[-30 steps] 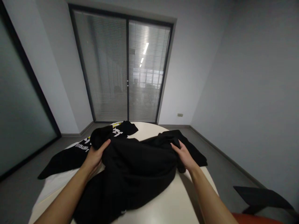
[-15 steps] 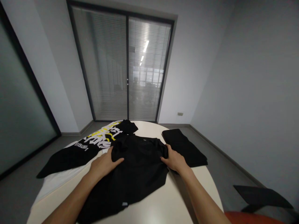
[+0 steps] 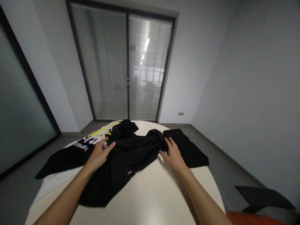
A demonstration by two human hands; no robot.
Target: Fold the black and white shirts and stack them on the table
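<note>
Inside table edge (image 3: 211,179) — black shirt (image 3: 133,153), rumpled

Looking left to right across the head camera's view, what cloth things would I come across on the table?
Black shirt with white-and-yellow print → rumpled plain black garment → folded black cloth.

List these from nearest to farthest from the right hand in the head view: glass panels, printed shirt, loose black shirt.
1. Loose black shirt: right by the right hand, extending leftward.
2. Printed shirt: across on the left side of the table.
3. Glass panels: beyond the table's far edge.
</note>
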